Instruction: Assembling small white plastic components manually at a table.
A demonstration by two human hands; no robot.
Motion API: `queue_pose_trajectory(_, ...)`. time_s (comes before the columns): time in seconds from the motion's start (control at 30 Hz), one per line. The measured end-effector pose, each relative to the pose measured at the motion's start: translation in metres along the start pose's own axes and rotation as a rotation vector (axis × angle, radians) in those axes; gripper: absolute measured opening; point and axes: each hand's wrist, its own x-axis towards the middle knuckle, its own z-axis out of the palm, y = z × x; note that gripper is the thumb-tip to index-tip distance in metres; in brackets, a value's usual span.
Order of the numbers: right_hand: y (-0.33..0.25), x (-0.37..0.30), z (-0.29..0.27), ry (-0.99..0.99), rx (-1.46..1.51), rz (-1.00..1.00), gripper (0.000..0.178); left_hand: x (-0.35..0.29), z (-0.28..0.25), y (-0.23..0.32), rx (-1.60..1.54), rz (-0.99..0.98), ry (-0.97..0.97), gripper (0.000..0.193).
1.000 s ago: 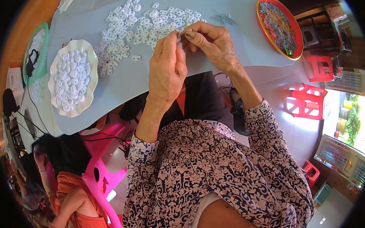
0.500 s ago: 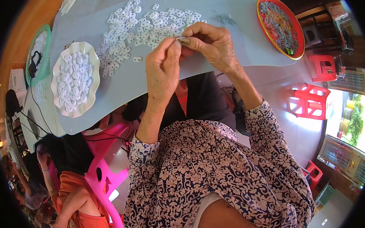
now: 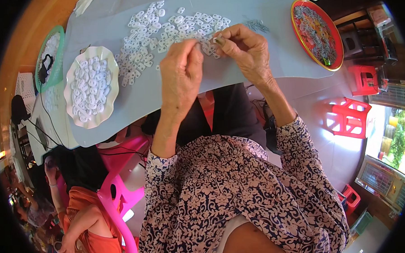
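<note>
My left hand (image 3: 180, 73) is closed, thumb against forefinger, above the table's near part; whatever lies between its fingertips is hidden. Just right of it, my right hand (image 3: 249, 54) pinches a small white plastic piece (image 3: 217, 39) between thumb and forefinger. The hands are slightly apart. Beyond them, many loose white two-holed plastic pieces (image 3: 140, 47) are spread over the blue-grey tabletop (image 3: 280, 46). A cream dish with a wavy rim (image 3: 113, 69), heaped with similar white pieces (image 3: 91, 88), stands at the left. Small thin grey parts (image 3: 257, 25) lie beyond my right hand.
At the table's right edge is a red gold-rimmed tray (image 3: 339, 52) of grey and coloured bits. A green basket (image 3: 59, 40) stands far left. A person in orange (image 3: 101, 235) sits by a pink chair (image 3: 109, 194) at lower left. Red stools (image 3: 350, 117) stand right.
My hands have come apart from their meeting point; the right one has shifted slightly right with the white piece. The whole view has moved a little, shifting the table rightward.
</note>
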Motion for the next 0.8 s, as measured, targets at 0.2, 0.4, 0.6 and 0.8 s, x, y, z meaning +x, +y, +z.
queue_pose_trajectory(0.2,-0.009,0.0,0.003,0.038,-0.071,0.009,0.013,0.043,-0.017,-0.011,0.531,0.239,0.043,0.006)
queue_pose_trajectory(0.4,-0.007,-0.001,-0.002,0.065,-0.136,0.008,0.012,0.061,-0.013,-0.023,0.762,0.267,-0.233,0.01)
queue_pose_trajectory(0.6,-0.005,-0.001,-0.004,0.07,-0.145,0.012,0.014,0.059,-0.005,-0.023,0.808,0.176,-0.228,0.017)
queue_pose_trajectory(0.8,-0.005,0.0,-0.003,0.058,-0.171,-0.006,0.014,0.06,0.001,-0.026,0.718,0.265,-0.158,0.022)
